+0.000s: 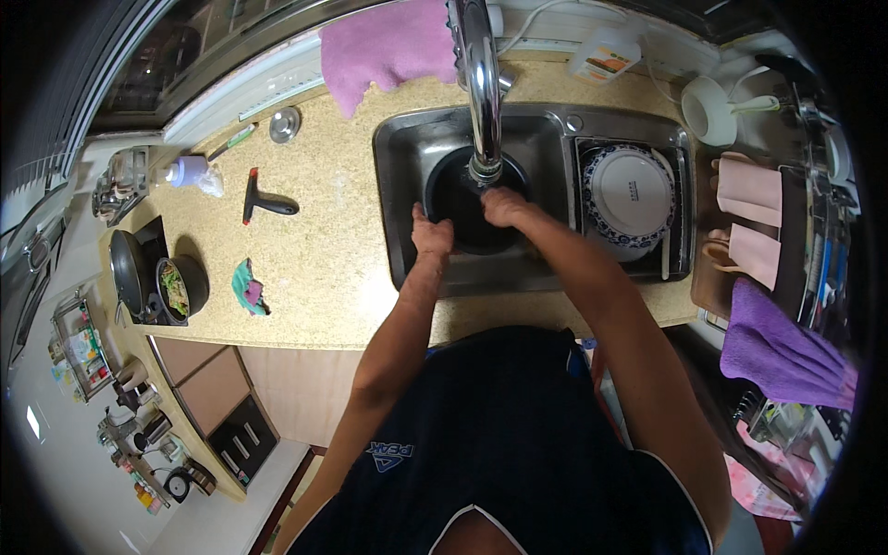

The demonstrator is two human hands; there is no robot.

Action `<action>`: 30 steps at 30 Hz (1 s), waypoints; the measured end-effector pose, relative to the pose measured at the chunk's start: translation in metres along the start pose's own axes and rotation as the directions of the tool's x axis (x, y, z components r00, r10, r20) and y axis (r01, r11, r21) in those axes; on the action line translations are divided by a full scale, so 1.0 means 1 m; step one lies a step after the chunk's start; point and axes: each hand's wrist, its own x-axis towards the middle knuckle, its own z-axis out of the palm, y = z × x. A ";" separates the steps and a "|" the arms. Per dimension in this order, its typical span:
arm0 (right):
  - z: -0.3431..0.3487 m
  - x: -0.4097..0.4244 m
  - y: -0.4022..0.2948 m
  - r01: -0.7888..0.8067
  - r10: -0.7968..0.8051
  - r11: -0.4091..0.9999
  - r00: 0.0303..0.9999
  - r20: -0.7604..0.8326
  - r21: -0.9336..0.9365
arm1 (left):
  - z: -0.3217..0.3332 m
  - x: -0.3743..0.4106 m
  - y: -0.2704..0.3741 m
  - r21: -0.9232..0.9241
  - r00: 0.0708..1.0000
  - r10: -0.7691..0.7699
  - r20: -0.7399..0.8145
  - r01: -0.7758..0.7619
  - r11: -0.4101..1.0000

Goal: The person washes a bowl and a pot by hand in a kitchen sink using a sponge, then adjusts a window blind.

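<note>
A dark round pan sits in the left basin of the stainless steel sink. My left hand grips the pan's left rim, its thumb pointing away from me. Inside the pan, my right hand is curled under the spout of a chrome faucet. Its fingertips are partly hidden, and I cannot tell whether they hold anything. To the right, plates with a blue patterned rim are stacked in a rack over the other basin.
A squeegee and a crumpled green cloth lie on the left counter. Farther left stands a pot of food. A pink towel hangs behind the sink. At right are a white pan and a purple towel.
</note>
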 end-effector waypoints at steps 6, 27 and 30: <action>-0.039 -0.093 -0.057 0.328 -0.316 0.937 0.942 -0.114 0.116 | -0.007 0.013 0.013 -0.395 0.925 -0.345 0.160 0.380 0.836; -0.028 -0.103 -0.048 0.097 0.209 0.115 0.971 -0.119 0.989 | -0.063 -0.009 0.042 -0.195 0.968 0.237 -0.082 -0.249 0.949; -0.046 -0.111 -0.043 0.096 0.166 0.188 0.978 -0.128 0.977 | -0.058 0.000 0.025 -0.323 0.972 0.211 -0.100 -0.232 0.917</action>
